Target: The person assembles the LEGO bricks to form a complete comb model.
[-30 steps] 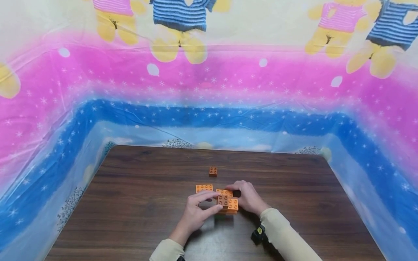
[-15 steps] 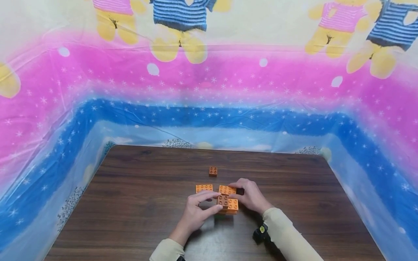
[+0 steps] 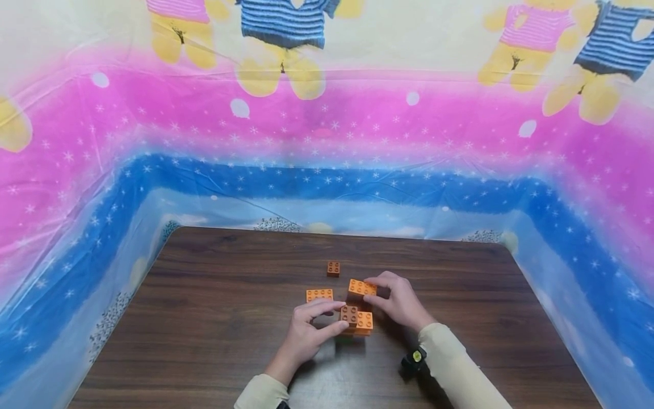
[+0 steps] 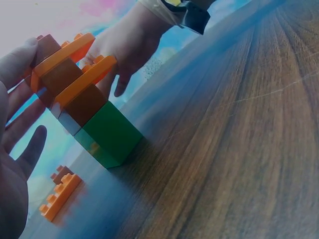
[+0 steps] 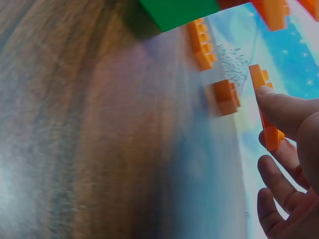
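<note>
A tower of toy building bricks stands at the table's middle. Its green base brick (image 4: 112,134) carries alternating brown bricks and flat orange bricks. My left hand (image 3: 305,335) pinches the brown top brick (image 3: 349,314) between thumb and fingers; an orange brick (image 3: 365,320) juts out to the right beneath it. Just behind the tower, my right hand (image 3: 401,301) holds a flat orange brick (image 3: 360,286) by its right end, thumb on one side and fingers on the other. In the right wrist view this held brick (image 5: 271,137) hangs apart from the tower.
Another flat orange brick (image 3: 319,293) lies on the wooden table (image 3: 230,272), behind my left fingers. Farther back sits a small brown brick (image 3: 334,268). A printed pink and blue cloth (image 3: 327,147) borders the table's back and sides.
My right hand has drawn the flat orange brick away from the tower, back and to the right. My left hand has stayed at the tower's top.
</note>
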Demonstrator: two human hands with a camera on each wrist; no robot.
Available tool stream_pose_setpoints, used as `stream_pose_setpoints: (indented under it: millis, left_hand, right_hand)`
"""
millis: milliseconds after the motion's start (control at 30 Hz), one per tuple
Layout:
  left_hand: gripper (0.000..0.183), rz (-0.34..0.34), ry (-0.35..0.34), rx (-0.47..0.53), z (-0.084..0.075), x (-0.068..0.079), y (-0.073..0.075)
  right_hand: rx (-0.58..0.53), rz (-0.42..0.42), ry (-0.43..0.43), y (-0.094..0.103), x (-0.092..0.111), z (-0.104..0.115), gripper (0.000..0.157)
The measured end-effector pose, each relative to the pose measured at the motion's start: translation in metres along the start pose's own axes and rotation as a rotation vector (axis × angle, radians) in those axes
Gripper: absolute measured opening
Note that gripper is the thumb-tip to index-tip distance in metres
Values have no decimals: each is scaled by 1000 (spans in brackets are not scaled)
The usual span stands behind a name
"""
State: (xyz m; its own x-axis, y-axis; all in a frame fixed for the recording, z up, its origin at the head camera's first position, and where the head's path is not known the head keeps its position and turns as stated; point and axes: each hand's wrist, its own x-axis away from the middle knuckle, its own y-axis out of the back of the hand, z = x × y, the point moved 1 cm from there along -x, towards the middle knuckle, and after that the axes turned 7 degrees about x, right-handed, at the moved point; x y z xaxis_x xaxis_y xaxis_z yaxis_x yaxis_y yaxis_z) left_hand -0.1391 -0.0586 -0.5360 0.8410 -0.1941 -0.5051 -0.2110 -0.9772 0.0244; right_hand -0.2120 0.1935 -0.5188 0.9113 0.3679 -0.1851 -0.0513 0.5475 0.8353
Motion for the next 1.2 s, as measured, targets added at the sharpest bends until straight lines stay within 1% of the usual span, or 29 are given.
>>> stream_pose_setpoints:
  millis: [200, 433, 567, 767, 1100, 1200]
  left_hand:
    - [30, 4, 10, 4, -1, 0, 0]
    - [31, 4, 10, 18, 1, 0, -1]
    - [31, -2, 3, 23, 2, 0, -1]
    - [31, -10, 30, 34, 0, -1, -2]
    - [30, 0, 38, 38, 1, -1, -1]
    - [30, 1, 60, 40, 1, -1, -1]
  right_hand:
    - [-47, -24, 9, 12, 3, 6, 38]
    - [-49, -51, 22, 23, 7, 15, 38]
    - [-74, -50, 41, 27, 10, 21, 36]
    - [-99, -54, 86, 31, 14, 29, 36]
    - [-85, -79, 112, 39, 21, 39, 35]
    - [-88, -83, 125, 42, 22, 43, 34]
